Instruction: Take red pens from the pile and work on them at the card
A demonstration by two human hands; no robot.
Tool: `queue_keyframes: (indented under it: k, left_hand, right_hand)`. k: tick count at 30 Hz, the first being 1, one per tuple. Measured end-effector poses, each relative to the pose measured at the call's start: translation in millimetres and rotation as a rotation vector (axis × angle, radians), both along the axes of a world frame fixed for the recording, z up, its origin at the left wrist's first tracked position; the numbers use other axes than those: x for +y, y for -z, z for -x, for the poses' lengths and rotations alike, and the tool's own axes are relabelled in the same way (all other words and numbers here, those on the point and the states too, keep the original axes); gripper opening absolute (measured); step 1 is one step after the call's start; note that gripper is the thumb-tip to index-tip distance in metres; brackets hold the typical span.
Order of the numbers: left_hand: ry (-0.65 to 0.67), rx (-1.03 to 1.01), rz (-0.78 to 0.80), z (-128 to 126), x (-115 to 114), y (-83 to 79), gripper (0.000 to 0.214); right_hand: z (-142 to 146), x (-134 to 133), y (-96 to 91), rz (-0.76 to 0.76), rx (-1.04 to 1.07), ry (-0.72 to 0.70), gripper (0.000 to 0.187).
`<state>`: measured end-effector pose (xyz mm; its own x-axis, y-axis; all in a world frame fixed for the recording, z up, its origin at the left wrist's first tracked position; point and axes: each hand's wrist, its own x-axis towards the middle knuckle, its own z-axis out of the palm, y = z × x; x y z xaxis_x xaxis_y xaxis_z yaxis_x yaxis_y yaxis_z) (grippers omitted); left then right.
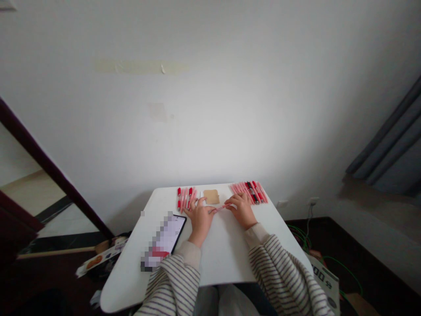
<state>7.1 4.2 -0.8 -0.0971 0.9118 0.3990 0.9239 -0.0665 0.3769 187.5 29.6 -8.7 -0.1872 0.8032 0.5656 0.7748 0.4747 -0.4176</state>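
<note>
Between my two hands is a slim pink pen (221, 207), lying nearly level above the middle of the white table. My left hand (201, 217) pinches its left end, and my right hand (241, 210) pinches the right end. Just beyond the pen lies a tan square pad (211, 196). A row of pink and red pens (184, 199) lies by my left fingers, partly hidden by them. Past my right hand is a larger row of pink pens (261, 193), with a black pen (252, 192) among them.
A phone (167, 237) with a lit screen lies on the left of the white table (226, 263). The table's far edge is close to the wall (210, 131). On the floor, a printed package (101, 259) lies left, and green cables (301, 235) and a box (325, 281) right.
</note>
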Motion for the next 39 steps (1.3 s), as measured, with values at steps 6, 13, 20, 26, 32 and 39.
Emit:
queue_keyframes:
  k: [6,13,20,26,32,39]
  left_hand:
    - [0.001,-0.015,-0.043,0.4,-0.4,-0.6,0.008]
    - [-0.024,-0.006,-0.027,4.5,-4.1,-3.4,0.007]
    - [-0.031,0.017,-0.036,1.8,-5.4,-0.4,0.011]
    - [-0.047,0.021,-0.025,1.0,-4.7,0.2,0.011]
    - [-0.053,0.017,-0.062,-0.1,-3.3,1.5,0.012]
    - [-0.04,0.06,-0.09,-3.1,-3.1,1.5,0.012]
  right_hand:
    - [-2.0,1.1,1.0,0.034,0.016,0.048,0.011]
    - [-7.5,4.4,4.6,0.039,0.018,0.134,0.013]
    - [-4.3,3.3,3.9,0.065,-0.045,0.143,0.013]
    - [-3.5,0.2,-0.2,0.059,-0.067,0.147,0.012]
    - [-1.9,-0.9,-0.8,0.057,-0.123,0.182,0.015]
    - [1.1,-2.5,-0.3,0.09,-0.157,0.165,0.015]
